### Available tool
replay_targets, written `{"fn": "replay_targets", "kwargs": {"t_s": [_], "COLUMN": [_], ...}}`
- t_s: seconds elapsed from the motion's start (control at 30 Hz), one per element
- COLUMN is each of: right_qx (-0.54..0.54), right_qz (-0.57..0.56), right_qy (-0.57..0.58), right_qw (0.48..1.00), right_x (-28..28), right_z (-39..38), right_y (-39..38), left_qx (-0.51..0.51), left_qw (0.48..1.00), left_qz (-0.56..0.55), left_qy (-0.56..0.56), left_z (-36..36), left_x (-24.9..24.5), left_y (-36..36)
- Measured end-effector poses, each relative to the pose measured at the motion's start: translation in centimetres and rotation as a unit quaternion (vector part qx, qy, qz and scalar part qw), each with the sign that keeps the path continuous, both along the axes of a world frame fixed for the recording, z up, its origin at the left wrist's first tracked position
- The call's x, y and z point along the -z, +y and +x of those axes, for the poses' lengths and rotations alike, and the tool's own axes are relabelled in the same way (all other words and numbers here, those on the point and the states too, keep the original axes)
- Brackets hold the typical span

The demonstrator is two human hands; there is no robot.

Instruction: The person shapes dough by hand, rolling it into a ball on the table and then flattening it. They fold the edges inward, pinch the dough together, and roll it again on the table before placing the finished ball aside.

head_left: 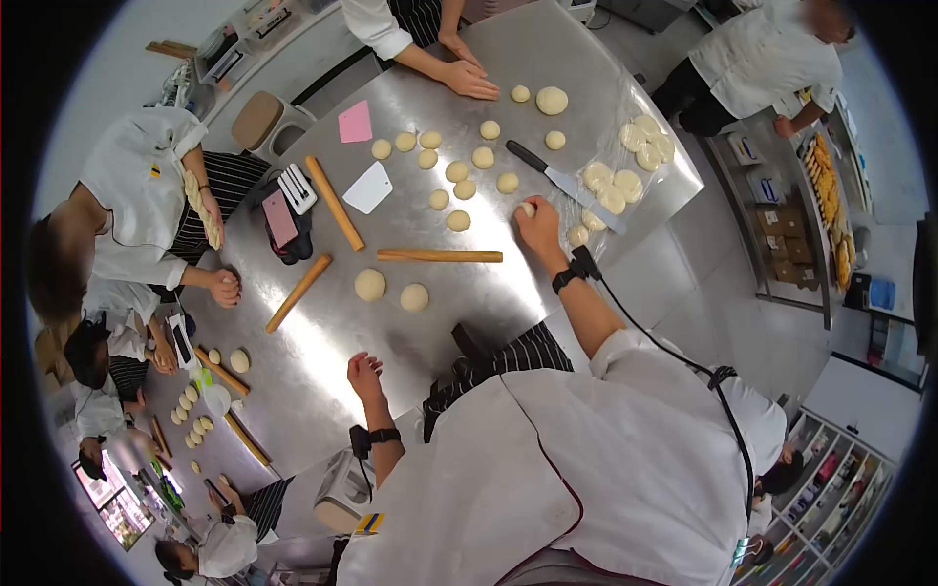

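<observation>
My right hand is closed around a small dough ball, whose pale top shows at the fingertips. It is over the steel table, just left of a long metal spatula with a dark handle. My left hand hangs near the table's front edge, fingers loosely bent and apart, holding nothing. Two larger dough balls lie beyond it, with a wooden rolling pin behind them. Several small dough balls are scattered across the middle of the table.
Plastic-wrapped dough balls sit along the right side. A white scraper, a pink scraper and more rolling pins lie left. A co-worker's hands rest at the far edge; other people stand left. A bread rack is right.
</observation>
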State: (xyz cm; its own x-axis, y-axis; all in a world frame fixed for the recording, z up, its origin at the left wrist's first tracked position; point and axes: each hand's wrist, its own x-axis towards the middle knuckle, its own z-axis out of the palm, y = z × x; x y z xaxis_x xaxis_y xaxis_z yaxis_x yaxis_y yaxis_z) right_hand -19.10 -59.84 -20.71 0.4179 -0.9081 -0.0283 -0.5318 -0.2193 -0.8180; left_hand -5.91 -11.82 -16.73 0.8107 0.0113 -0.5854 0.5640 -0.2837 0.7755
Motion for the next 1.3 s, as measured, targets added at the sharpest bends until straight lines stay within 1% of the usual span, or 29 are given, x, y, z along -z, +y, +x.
{"fn": "replay_targets", "kwargs": {"t_s": [0.03,0.1,0.13,0.17,0.23,0.27,0.33,0.37,0.4,0.43,0.47,0.5,0.57,0.6,0.63,0.67,0.73,0.8,0.87,0.9,0.97,1.0,1.07,1.13,1.17,1.2,1.23,1.27,1.3], "right_qx": [-0.012,-0.029,-0.104,-0.176,-0.272,-0.272,-0.302,-0.305,-0.274,-0.242,-0.201,-0.157,-0.124,-0.137,-0.151,-0.201,-0.231,-0.255,-0.197,-0.2,-0.19,-0.194,-0.25,-0.321,-0.345,-0.39,-0.418,-0.416,-0.411], "right_qz": [0.04,0.151,0.097,0.047,0.087,0.095,0.12,0.12,0.14,0.158,0.063,-0.032,-0.156,-0.157,-0.158,-0.172,-0.181,-0.189,-0.124,-0.125,-0.046,-0.046,0.123,0.172,0.158,0.062,0.017,0.022,0.024], "right_qy": [-0.04,-0.077,-0.118,-0.154,-0.159,-0.155,-0.209,-0.208,-0.152,-0.097,-0.052,-0.006,0.061,0.1,0.138,0.177,0.169,0.177,0.184,0.185,0.132,0.134,-0.009,-0.036,-0.065,-0.104,-0.101,-0.048,0.003], "right_qw": [0.998,0.985,0.983,0.971,0.945,0.945,0.923,0.922,0.939,0.953,0.976,0.987,0.978,0.973,0.966,0.948,0.941,0.931,0.955,0.954,0.972,0.971,0.96,0.931,0.923,0.913,0.903,0.908,0.911], "right_x": [-0.8,-4.8,-6.5,-8.0,-10.6,-12.0,-13.8,-13.6,-13.2,-12.6,-10.5,-7.1,-0.8,1.5,1.6,1.7,1.5,2.0,2.6,2.3,1.7,0.4,-4.2,-10.1,-11.0,-11.3,-11.1,-11.2,-11.2], "right_z": [0.1,0.4,0.9,1.4,1.4,1.1,1.2,1.1,1.2,1.5,2.3,3.1,4.4,5.2,5.9,6.0,6.3,6.4,6.6,6.6,6.5,6.4,5.3,3.7,2.7,1.8,1.1,0.3,-0.3], "right_y": [0.9,2.6,5.1,8.0,11.5,12.3,12.3,11.3,9.2,7.0,4.6,2.2,-2.4,-4.0,-4.7,-5.2,-5.3,-5.5,-6.0,-6.0,-6.1,-5.3,-1.2,4.9,7.8,10.3,12.3,14.3,15.6], "left_qx": [0.017,0.056,0.078,0.098,0.098,0.092,0.13,0.127,0.111,0.096,0.094,0.088,0.075,0.071,0.066,0.057,0.119,0.11,0.105,0.095,0.085,0.089,0.077,0.113,0.1,0.066,0.034,0.025,0.004], "left_qw": [0.999,0.996,0.961,0.927,0.898,0.899,0.915,0.915,0.905,0.893,0.894,0.909,0.923,0.923,0.924,0.926,0.926,0.929,0.929,0.928,0.927,0.927,0.929,0.921,0.923,0.914,0.902,0.903,0.89], "left_qz": [-0.024,-0.036,-0.219,-0.299,-0.368,-0.364,-0.337,-0.338,-0.352,-0.366,-0.366,-0.342,-0.319,-0.318,-0.318,-0.317,-0.315,-0.313,-0.318,-0.32,-0.321,-0.318,-0.313,-0.33,-0.325,-0.341,-0.358,-0.357,-0.38], "left_qy": [0.011,0.066,0.15,0.204,0.221,0.227,0.181,0.179,0.212,0.242,0.239,0.222,0.203,0.203,0.203,0.198,0.172,0.165,0.16,0.167,0.175,0.176,0.181,0.176,0.179,0.209,0.239,0.239,0.254], "left_z": [0.1,0.2,-0.5,-0.8,-2.1,-2.5,-2.8,-2.7,-2.1,-1.8,-2.0,-2.5,-3.5,-3.7,-3.8,-3.9,-4.3,-4.7,-4.8,-4.7,-4.6,-4.5,-4.6,-5.1,-5.7,-6.1,-6.6,-7.2,-7.6], "left_x": [-1.2,1.4,-5.0,-6.3,-9.4,-9.5,-9.4,-7.7,-4.3,-2.6,-3.0,-3.8,-5.6,-6.4,-6.7,-6.9,-7.1,-7.4,-7.7,-7.7,-7.5,-7.2,-6.5,-5.7,-5.5,-5.4,-5.3,-5.0,-4.9], "left_y": [-3.1,-4.2,-13.2,-16.3,-21.6,-22.5,-23.8,-23.1,-21.6,-20.8,-20.6,-20.3,-19.6,-19.3,-18.9,-18.6,-17.6,-17.0,-17.0,-16.9,-16.9,-17.0,-17.3,-17.8,-18.0,-18.7,-19.1,-19.3,-19.5]}}
